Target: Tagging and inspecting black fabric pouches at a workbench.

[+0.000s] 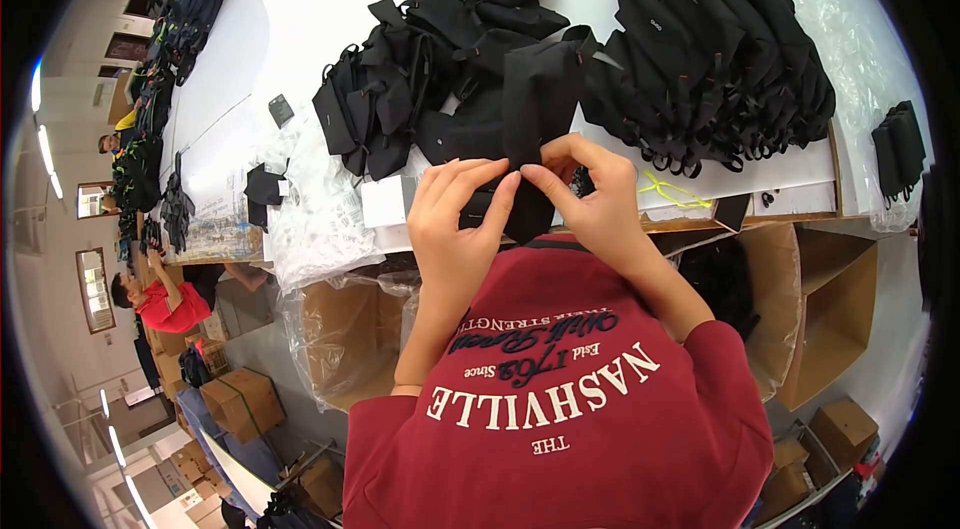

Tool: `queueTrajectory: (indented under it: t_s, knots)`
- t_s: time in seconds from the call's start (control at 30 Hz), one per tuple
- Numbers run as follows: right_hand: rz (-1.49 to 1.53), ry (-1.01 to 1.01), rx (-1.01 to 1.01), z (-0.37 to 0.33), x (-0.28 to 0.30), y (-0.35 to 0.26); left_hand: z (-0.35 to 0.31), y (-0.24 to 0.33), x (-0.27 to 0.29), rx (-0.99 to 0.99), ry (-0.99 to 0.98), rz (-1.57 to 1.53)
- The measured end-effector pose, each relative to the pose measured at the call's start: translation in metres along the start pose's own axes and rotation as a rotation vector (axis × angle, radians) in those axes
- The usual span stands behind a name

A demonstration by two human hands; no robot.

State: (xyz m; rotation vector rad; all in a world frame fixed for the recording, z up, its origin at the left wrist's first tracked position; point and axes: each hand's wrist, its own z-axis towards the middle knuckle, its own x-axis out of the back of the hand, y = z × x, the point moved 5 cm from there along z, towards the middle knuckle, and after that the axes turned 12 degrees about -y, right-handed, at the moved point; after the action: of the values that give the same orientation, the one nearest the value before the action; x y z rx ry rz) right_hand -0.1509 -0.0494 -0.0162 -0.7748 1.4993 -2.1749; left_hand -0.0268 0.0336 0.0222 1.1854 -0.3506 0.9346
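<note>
A black fabric pouch (540, 89) stands up at the near edge of the white table, in front of my chest. My left hand (455, 199) pinches its lower part between thumb and forefinger. Right beside it my right hand (597, 184) pinches the same fabric, so the fingertips of both hands nearly meet. What lies under the fingertips is hidden. Behind the pouch, to the left, lies a loose heap of black pouches (385, 94) with straps. A tall stack of black pouches (715, 39) with small red tabs lies to the right.
Clear plastic bags (320, 204) and a white card (388, 202) lie left of my hands. A yellow-green cord (675, 191) lies to the right. Cardboard boxes (835, 314) stand below the table edge. At the far left a person in a red shirt (175, 304) works beside the table.
</note>
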Motion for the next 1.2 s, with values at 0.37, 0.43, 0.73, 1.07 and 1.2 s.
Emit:
queueTrajectory:
  t_s: [0.37, 0.43, 0.73, 1.07, 1.2]
  knots:
    - [0.116, 0.03, 0.033, -0.003, 0.001, -0.002, -0.007, -0.033, -0.014, 0.293, -0.054, -0.758]
    - [0.141, 0.043, 0.036, -0.003, 0.002, -0.002, -0.008, -0.031, -0.014, 0.272, -0.053, -0.789]
    - [0.109, 0.016, 0.041, -0.002, 0.002, -0.004, -0.008, -0.027, -0.006, 0.225, -0.029, -0.823]
    - [-0.024, 0.033, 0.089, -0.003, 0.0, -0.006, -0.005, -0.005, 0.004, 0.015, 0.028, -0.102]
    - [-0.099, 0.044, 0.157, -0.004, -0.001, -0.009, -0.005, -0.008, 0.003, 0.068, -0.022, -0.12]
